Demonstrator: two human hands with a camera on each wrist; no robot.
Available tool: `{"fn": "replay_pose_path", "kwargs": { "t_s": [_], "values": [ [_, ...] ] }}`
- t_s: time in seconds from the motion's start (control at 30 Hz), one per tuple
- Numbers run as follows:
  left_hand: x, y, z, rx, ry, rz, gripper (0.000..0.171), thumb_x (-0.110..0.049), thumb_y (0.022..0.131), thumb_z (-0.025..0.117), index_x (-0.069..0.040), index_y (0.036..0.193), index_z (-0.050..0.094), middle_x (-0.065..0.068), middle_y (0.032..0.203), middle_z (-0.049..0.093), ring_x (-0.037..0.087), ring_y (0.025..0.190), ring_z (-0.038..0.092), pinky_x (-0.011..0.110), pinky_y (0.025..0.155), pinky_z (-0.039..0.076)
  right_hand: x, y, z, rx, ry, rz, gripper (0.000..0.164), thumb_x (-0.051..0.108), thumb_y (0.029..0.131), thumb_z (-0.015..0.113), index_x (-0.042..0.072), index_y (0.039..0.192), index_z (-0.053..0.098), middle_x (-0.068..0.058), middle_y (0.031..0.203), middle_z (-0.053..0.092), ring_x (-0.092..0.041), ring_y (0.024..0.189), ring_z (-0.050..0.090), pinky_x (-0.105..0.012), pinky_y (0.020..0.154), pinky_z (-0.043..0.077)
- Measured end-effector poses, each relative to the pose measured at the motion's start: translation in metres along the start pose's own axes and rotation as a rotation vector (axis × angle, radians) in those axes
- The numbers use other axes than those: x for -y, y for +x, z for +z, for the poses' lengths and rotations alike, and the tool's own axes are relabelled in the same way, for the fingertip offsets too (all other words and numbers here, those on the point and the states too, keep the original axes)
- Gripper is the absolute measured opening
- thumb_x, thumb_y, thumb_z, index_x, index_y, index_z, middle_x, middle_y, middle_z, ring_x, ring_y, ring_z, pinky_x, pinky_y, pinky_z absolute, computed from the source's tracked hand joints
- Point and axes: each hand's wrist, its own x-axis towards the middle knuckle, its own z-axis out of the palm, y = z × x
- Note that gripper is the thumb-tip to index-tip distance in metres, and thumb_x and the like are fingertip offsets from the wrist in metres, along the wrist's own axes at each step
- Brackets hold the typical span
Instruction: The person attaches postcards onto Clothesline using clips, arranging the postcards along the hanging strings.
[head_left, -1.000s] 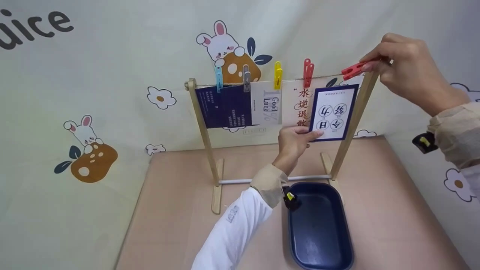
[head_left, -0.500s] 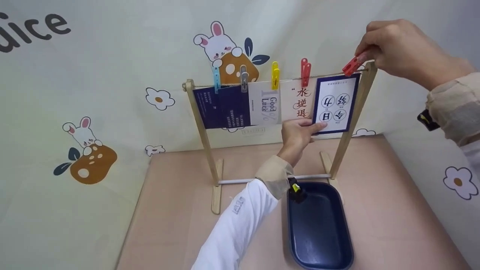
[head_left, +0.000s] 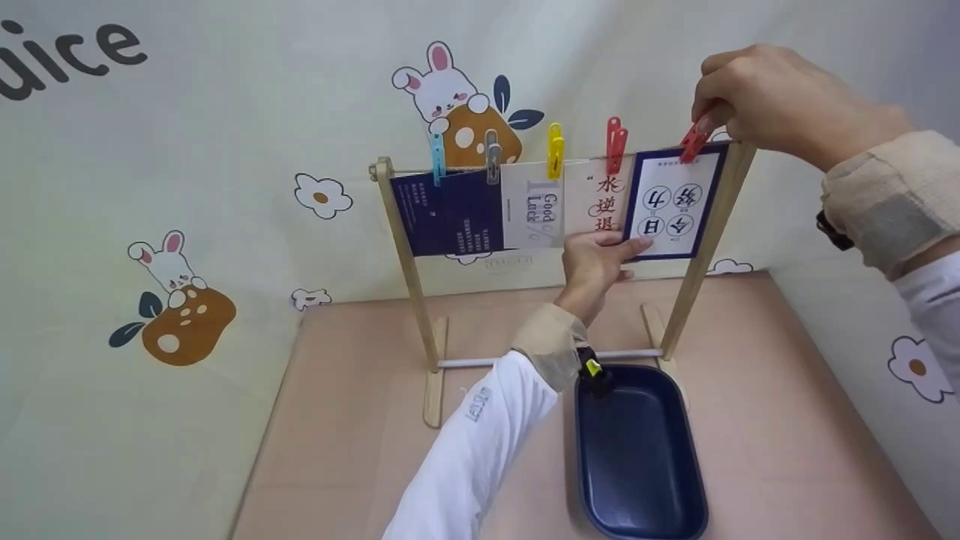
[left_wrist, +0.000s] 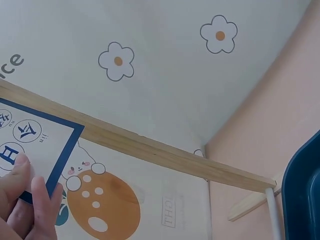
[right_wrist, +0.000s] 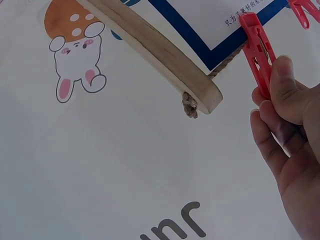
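Note:
A white card with a dark blue border (head_left: 671, 214) hangs at the right end of the string, its top edge up at the string. My left hand (head_left: 596, 262) pinches its lower left corner, thumb on the front face. At the card's top edge, my right hand (head_left: 780, 101) grips a red clothespin (head_left: 694, 142) between thumb and fingers. In the right wrist view, that clothespin (right_wrist: 257, 52) overlaps the card's border beside the twine (right_wrist: 227, 65). Left of this card hangs a card with red characters (head_left: 596, 202), under another red clothespin (head_left: 616, 146).
A wooden rack (head_left: 409, 285) carries the string, with a dark blue card (head_left: 450, 217) and a Good Luck card (head_left: 532, 206) under blue, grey and yellow clothespins. A navy tray (head_left: 641, 457) sits in front on the pink table (head_left: 337, 420). Printed walls (head_left: 255, 112) stand behind.
The bordered card has risen to the string in my left hand. My right hand has brought the red clothespin leftward and down onto the card's top edge, turning it more upright.

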Motion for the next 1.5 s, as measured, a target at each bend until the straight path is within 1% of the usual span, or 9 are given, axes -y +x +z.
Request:
{"fn": "replay_pose_path", "kwargs": {
  "t_s": [0.17,0.27,0.43,0.6,0.8,1.1,1.23,1.37,1.5],
  "values": [
    [0.000,0.001,0.001,0.005,-0.021,0.003,0.022,-0.014,0.061,0.083,-0.007,0.081,0.074,0.001,0.078,0.072,0.007,0.065,0.065,0.022,0.050,0.053,0.002,0.001,0.000,0.020,-0.021,-0.002,0.013,-0.007,0.086,0.053,-0.004,0.086,0.065,-0.014,0.081,0.054,-0.030,0.073,0.052,-0.049,0.068,0.051],
    [0.000,0.001,0.001,0.011,-0.042,0.008,0.022,-0.014,0.062,0.083,-0.006,0.081,0.074,0.002,0.078,0.072,0.008,0.064,0.065,0.023,0.050,0.053,0.005,0.001,-0.001,0.053,-0.039,0.010,0.012,-0.004,0.085,0.057,-0.004,0.092,0.066,-0.016,0.086,0.054,-0.032,0.074,0.053,-0.050,0.070,0.051],
    [0.004,0.000,0.001,0.019,-0.059,0.020,0.021,-0.012,0.063,0.082,-0.004,0.080,0.074,0.003,0.078,0.071,0.010,0.064,0.066,0.025,0.050,0.053,0.009,0.004,0.001,0.129,-0.078,0.050,0.027,-0.001,0.083,0.060,-0.004,0.110,0.063,-0.022,0.099,0.053,-0.036,0.076,0.056,-0.050,0.071,0.052],
    [0.005,-0.001,-0.001,0.021,-0.081,0.022,0.022,-0.011,0.062,0.083,-0.003,0.081,0.073,0.004,0.077,0.071,0.011,0.064,0.067,0.026,0.052,0.054,0.008,0.003,0.003,0.136,-0.067,0.103,0.031,0.009,0.087,0.055,-0.002,0.115,0.060,-0.022,0.107,0.054,-0.035,0.076,0.058,-0.047,0.065,0.051],
    [0.007,-0.002,-0.004,0.026,-0.096,0.023,0.021,-0.012,0.064,0.082,-0.004,0.081,0.073,0.006,0.074,0.071,0.017,0.066,0.069,0.026,0.052,0.055,0.008,0.002,0.005,0.097,-0.065,0.120,0.039,0.023,0.086,0.060,0.000,0.118,0.059,-0.021,0.111,0.054,-0.034,0.078,0.056,-0.045,0.062,0.048],
    [0.015,-0.005,-0.011,0.049,-0.111,-0.001,0.022,-0.009,0.066,0.080,-0.003,0.085,0.072,0.007,0.077,0.071,0.015,0.063,0.067,0.032,0.060,0.057,0.011,0.000,0.016,-0.020,-0.098,0.073,0.044,0.030,0.085,0.061,-0.001,0.117,0.058,-0.021,0.116,0.051,-0.034,0.076,0.057,-0.043,0.055,0.047],
    [0.017,-0.006,-0.016,0.042,-0.082,-0.033,0.026,-0.008,0.067,0.080,-0.003,0.091,0.071,0.006,0.077,0.071,0.015,0.063,0.067,0.029,0.056,0.056,0.012,0.000,0.019,-0.068,-0.121,0.098,0.047,0.035,0.088,0.057,-0.001,0.117,0.058,-0.022,0.118,0.050,-0.036,0.086,0.053,-0.047,0.059,0.048],
    [0.020,-0.006,-0.023,0.056,-0.059,-0.045,0.028,-0.010,0.068,0.079,-0.005,0.094,0.070,0.008,0.080,0.071,0.016,0.065,0.067,0.029,0.056,0.056,0.013,-0.001,0.021,-0.138,-0.140,0.094,0.047,0.037,0.089,0.053,-0.002,0.115,0.059,-0.023,0.116,0.052,-0.037,0.097,0.046,-0.052,0.070,0.048],
    [0.025,-0.005,-0.037,0.075,0.063,-0.016,0.025,-0.015,0.070,0.078,-0.008,0.093,0.070,0.006,0.079,0.072,0.014,0.064,0.066,0.027,0.055,0.055,0.015,-0.007,0.023,-0.279,-0.155,0.019,0.041,0.033,0.090,0.053,-0.005,0.104,0.063,-0.023,0.108,0.056,-0.036,0.093,0.047,-0.051,0.071,0.048]
  ]
}}
